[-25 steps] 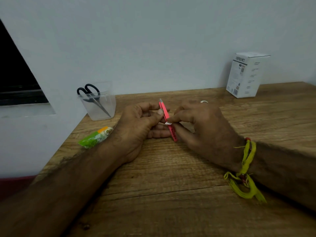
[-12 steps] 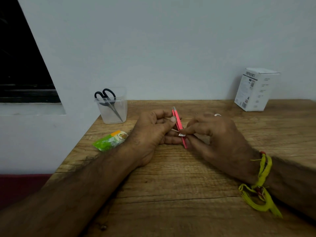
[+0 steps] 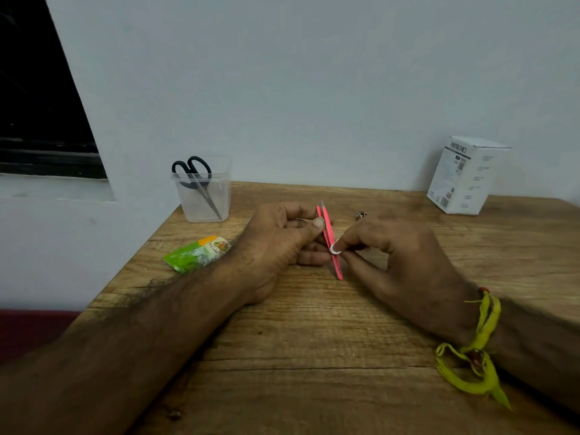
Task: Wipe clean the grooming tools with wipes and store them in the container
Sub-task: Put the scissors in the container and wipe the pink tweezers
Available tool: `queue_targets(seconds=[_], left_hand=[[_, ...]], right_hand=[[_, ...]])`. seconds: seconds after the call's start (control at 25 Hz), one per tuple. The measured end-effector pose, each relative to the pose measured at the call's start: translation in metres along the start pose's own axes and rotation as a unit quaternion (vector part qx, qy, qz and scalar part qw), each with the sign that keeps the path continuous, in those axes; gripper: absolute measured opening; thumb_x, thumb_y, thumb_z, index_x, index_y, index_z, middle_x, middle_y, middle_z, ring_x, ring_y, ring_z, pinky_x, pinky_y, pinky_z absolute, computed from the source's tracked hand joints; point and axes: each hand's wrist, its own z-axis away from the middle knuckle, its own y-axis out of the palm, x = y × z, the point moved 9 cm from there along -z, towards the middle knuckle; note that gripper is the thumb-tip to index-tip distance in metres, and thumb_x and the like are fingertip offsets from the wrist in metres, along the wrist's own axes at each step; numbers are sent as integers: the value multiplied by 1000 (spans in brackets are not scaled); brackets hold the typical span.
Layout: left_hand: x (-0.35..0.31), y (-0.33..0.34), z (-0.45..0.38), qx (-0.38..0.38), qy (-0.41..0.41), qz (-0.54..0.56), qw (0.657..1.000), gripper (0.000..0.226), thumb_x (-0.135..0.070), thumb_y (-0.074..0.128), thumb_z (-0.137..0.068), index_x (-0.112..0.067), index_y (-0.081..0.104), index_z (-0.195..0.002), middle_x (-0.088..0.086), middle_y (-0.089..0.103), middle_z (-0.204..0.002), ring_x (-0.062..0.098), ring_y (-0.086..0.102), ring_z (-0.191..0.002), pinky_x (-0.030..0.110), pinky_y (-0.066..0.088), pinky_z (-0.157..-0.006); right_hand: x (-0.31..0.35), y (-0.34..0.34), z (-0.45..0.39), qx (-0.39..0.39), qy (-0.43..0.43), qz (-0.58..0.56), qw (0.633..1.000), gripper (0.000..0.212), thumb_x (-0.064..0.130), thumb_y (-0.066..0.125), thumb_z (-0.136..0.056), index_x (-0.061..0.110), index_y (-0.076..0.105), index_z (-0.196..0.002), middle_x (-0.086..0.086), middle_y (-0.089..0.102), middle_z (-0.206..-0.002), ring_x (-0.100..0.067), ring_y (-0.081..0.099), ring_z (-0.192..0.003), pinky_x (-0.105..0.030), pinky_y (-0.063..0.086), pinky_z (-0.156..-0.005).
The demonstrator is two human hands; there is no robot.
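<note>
My left hand (image 3: 279, 243) pinches pink tweezers (image 3: 328, 233) near their upper end, tips pointing away from me. My right hand (image 3: 398, 265) pinches a small white wipe (image 3: 335, 250) against the middle of the tweezers. A clear plastic container (image 3: 204, 199) stands at the table's far left corner with black-handled scissors (image 3: 196, 180) inside, blades down. A green and orange wipe packet (image 3: 197, 253) lies on the table left of my left wrist.
A white cardboard box (image 3: 466, 175) stands at the back right by the wall. A small metal tool (image 3: 361, 215) lies on the wooden table (image 3: 314, 356) behind my right hand. The table's left edge runs diagonally beside my left forearm.
The camera view has tilted up, so everything sits lower in frame. My right hand with the wipe has slid slightly along the tweezers; my left hand's hold is unchanged.
</note>
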Motion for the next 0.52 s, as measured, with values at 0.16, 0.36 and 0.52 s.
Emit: queue_targets(seconds=[0.16, 0.36, 0.52], left_hand=[[1, -2, -1, -1, 1, -12, 1000, 17, -4, 62, -94, 2, 68, -109, 15, 73, -80, 20, 69, -66, 29, 64, -64], [0, -1, -1, -10, 6, -14, 1000, 15, -3, 61, -94, 3, 68, -107, 19, 72, -81, 21, 70, -64, 31, 64, -63], [-1, -1, 1, -14, 10, -12, 1000, 17, -1, 60, -95, 7, 66, -108, 19, 71, -79, 17, 71, -59, 26, 62, -58]], right_hand=[[-4, 5, 3, 31, -11, 21, 999, 8, 12, 70, -85, 14, 73, -91, 5, 68, -90, -13, 64, -87, -32, 49, -79], [0, 10, 3, 49, -33, 38, 998, 9, 12, 65, -86, 12, 72, -93, 1, 67, -90, -18, 63, -87, -37, 51, -78], [5, 8, 4, 43, -51, 38, 997, 10, 11, 66, -87, 11, 72, -94, -1, 68, -90, -21, 64, -85, -42, 53, -75]])
